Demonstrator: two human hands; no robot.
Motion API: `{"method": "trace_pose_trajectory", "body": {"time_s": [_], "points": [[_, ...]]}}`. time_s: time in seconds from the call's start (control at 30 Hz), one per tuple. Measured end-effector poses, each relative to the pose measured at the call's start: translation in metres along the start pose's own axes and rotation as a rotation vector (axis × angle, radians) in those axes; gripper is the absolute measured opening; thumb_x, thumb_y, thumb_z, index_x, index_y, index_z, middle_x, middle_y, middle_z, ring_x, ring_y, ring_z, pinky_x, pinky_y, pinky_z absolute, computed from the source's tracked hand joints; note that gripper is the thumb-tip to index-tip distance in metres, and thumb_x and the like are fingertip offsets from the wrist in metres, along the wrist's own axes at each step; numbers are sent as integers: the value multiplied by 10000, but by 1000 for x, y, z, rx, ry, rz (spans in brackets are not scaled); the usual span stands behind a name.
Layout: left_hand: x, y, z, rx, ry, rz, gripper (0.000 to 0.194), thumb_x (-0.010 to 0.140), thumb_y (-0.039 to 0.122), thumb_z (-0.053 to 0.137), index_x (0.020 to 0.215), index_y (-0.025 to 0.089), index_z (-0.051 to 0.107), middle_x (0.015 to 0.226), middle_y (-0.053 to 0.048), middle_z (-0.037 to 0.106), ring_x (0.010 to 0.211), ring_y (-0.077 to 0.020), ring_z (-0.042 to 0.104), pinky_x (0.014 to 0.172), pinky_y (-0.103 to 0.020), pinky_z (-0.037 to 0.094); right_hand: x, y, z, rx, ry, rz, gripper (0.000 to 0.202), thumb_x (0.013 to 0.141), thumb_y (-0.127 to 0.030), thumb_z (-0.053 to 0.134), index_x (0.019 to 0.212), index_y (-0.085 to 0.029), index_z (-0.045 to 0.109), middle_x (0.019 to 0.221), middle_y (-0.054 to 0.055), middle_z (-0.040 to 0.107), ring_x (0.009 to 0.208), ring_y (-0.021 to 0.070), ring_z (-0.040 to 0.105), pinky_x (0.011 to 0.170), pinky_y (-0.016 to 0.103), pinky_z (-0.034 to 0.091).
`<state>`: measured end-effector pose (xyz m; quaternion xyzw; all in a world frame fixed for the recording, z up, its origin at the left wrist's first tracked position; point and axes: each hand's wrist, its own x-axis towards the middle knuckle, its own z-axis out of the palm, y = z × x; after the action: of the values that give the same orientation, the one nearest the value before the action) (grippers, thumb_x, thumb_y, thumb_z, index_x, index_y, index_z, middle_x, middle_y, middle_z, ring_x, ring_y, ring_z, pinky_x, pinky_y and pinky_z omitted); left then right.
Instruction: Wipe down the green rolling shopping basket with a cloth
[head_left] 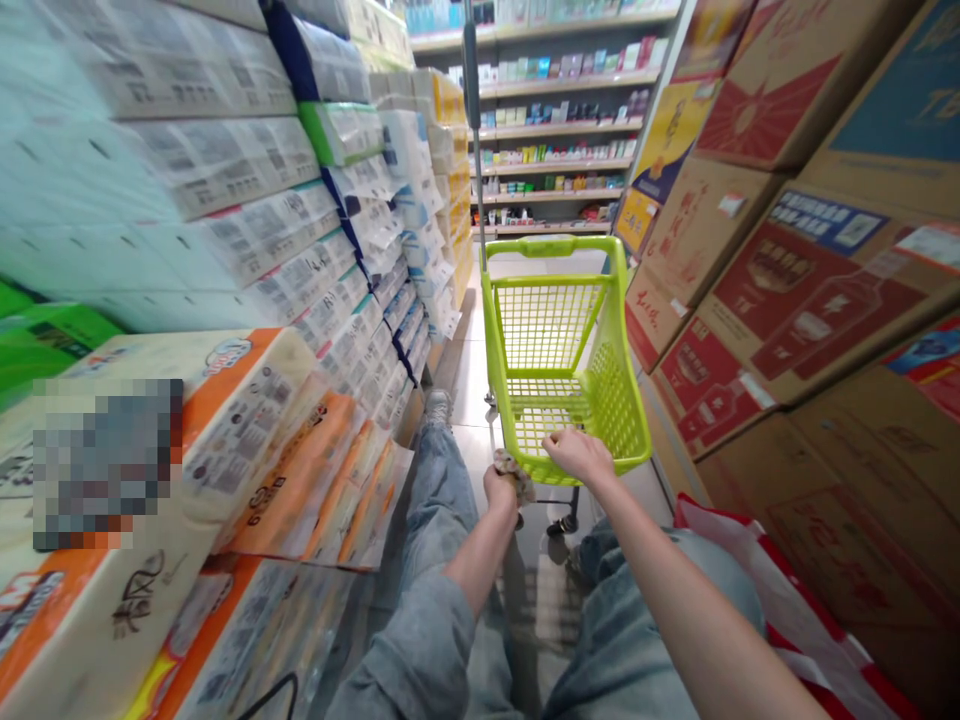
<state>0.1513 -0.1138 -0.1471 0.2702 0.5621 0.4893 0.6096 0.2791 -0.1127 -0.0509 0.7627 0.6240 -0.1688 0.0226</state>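
A lime-green plastic shopping cart [555, 372] with grid walls stands in front of me, its basket holding nothing that I can see. My right hand [579, 455] is closed over the cart's near rim. Just left of it, my left hand [501, 488] is closed around a crumpled, pale patterned cloth [514, 474] beside the cart's near left corner. A thin grey pole [478, 170] rises at the cart's far left side.
Stacked tissue packs [247, 420] line the left side. Cardboard cartons [817, 290] are piled on the right, with a red and white bag [780, 600] below. Shelves of small goods [555, 135] stand at the back. My legs flank the cart's near end.
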Motion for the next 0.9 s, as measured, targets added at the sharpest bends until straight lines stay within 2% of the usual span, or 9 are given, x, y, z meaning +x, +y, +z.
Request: {"method": "trace_pose_trajectory", "body": {"time_s": [0.1,0.23,0.37,0.5,0.6,0.77,0.83,0.9], "points": [[-12,15,-6,49,51,101,89,714,198,543,795,163,537,690,8,586,570,-98,543,547,-203,436,0,-1,0,8,-2,-9,492,847,-438,274,943,-237,713,990,113,690,909,260,630,712,318,435],[-21,31,-12,172,-8,292,134,772,297,531,805,168,527,692,8,573,593,-109,542,527,-195,433,-2,-2,-1,3,-10,-7,500,847,-430,262,934,-228,711,997,116,688,912,264,629,716,326,438],[-25,30,-15,269,-18,361,155,770,325,561,795,180,512,687,13,564,617,-121,550,540,-199,439,-2,0,-1,0,-13,-5,499,848,-427,261,931,-223,709,1004,118,687,911,259,629,718,322,435],[-23,27,-15,345,-18,406,90,782,252,545,810,184,494,721,11,567,661,-123,554,578,-204,441,-2,3,0,-14,-15,-17,498,854,-421,257,931,-224,708,1004,115,689,903,254,631,711,320,431],[-7,42,-12,410,-26,459,21,794,163,485,807,177,480,751,4,563,694,-119,545,603,-201,426,-2,3,1,-27,-13,-41,503,863,-420,249,918,-228,711,987,111,695,897,252,632,706,315,427],[39,83,-4,665,-46,547,96,742,90,505,713,174,467,716,5,532,719,-133,515,655,-224,398,-5,-3,6,-48,28,-94,509,876,-414,243,870,-224,715,945,109,700,886,238,630,710,302,415],[51,89,-2,745,-31,575,100,736,91,511,691,172,473,722,-4,528,745,-144,513,682,-239,398,-6,-5,7,-52,41,-102,507,877,-412,243,872,-225,714,943,108,700,878,235,629,708,301,411],[53,85,-3,769,-20,590,84,736,95,505,707,171,486,749,-13,535,766,-150,513,696,-247,399,-6,-4,7,-56,43,-108,505,877,-406,242,874,-223,713,944,108,701,873,234,628,705,300,407]]}}
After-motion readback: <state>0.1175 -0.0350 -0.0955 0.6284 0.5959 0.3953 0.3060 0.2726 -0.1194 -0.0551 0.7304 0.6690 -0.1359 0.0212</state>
